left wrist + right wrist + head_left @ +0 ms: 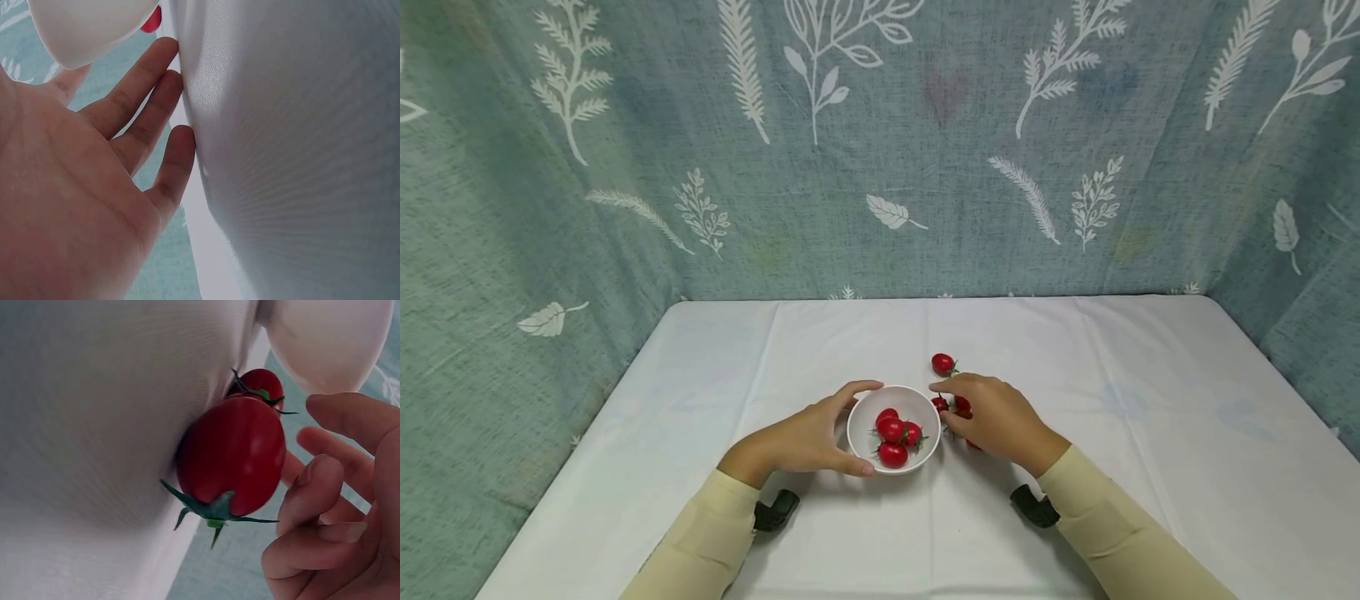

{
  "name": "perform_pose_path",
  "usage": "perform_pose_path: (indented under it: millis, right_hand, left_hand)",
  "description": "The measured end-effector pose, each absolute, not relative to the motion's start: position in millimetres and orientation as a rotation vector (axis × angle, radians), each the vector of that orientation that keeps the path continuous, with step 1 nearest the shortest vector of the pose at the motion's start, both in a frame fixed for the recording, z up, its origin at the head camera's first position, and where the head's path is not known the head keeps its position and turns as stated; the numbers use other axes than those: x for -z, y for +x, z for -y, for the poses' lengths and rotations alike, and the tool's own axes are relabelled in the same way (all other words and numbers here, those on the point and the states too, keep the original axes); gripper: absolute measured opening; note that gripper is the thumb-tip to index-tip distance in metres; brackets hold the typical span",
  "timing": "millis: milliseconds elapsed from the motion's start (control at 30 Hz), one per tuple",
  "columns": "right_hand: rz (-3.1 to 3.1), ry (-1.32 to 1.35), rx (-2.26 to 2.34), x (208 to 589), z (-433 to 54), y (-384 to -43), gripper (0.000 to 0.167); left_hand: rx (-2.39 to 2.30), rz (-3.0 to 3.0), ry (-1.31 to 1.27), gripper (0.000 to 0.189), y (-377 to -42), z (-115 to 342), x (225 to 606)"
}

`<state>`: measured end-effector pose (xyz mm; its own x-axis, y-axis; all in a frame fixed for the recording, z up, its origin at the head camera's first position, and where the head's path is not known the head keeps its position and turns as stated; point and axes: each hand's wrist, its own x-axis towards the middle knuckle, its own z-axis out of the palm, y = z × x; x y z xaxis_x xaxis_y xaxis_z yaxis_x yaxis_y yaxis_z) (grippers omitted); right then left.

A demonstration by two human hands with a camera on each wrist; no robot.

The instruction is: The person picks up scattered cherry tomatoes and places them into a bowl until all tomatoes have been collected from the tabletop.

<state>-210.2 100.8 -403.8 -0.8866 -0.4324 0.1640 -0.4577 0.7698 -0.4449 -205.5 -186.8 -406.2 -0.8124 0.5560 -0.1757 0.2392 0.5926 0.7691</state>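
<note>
My left hand (801,435) curves around the left side of a white bowl (861,437), index finger at its far rim and thumb at the near rim. Several red cherry tomatoes (891,430) with green stems lie inside the bowl. Just right of it, my right hand (996,421) hovers over more cherry tomatoes on the cloth, thumb and index finger apart around one tomato (939,403). The hand partly hides others. In the right wrist view, a large-looking cherry tomato (234,456) lies beside the fingers, with another behind it.
One cherry tomato (943,364) lies beyond the right hand. A white cloth (1150,450) covers the table, and a green-blue curtain (865,167) with white leaf prints hangs behind it. Each wrist carries a black device (1033,506).
</note>
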Motion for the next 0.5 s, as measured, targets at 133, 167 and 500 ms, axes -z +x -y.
perform_pose_path:
  millis: [133, 167, 500]
  right_hand:
    - [2.919, 0.748, -0.738, 406.5, -100.6, -210.3, 0.034]
    - [2.921, 0.754, -0.739, 407.1, -100.7, -210.3, 0.032]
    - [2.951, 0.779, -0.704, 408.5, -101.9, -209.7, 0.028]
  left_hand:
    - [-1.075, -2.434, 0.636, 0.108, -205.5, 186.6, 405.9]
    - [-1.072, -2.437, 0.637, 0.108, -205.7, 186.6, 406.0]
    - [-1.056, -2.451, 0.638, 0.108, -206.0, 186.1, 406.9]
